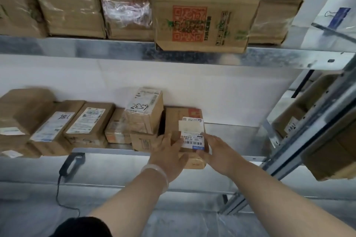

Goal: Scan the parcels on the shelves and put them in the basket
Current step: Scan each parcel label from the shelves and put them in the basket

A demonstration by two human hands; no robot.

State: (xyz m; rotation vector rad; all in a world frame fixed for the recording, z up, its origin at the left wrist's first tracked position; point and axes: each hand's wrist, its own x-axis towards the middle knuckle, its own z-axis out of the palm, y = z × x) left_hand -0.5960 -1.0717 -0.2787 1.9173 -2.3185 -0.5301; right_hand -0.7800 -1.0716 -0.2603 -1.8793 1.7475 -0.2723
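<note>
Upper box (pixel 206 23): brown cardboard, orange QR-code square, green print. Small box (pixel 193 161): brown; label (pixel 192 138) white, black barcode, blue strip. Scanner (pixel 72 163) black, black cable (pixel 57 196). Shelf (pixel 96 48) silver-grey metal. Wall (pixel 77 75) white. Bracelet (pixel 156 171) pale, milky.

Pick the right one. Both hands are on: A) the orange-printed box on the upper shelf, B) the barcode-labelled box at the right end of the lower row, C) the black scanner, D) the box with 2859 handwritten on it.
B: the left hand and right hand flank the barcode-labelled box at the right end of the row on the lower shelf; neither touches anything else listed.
</note>
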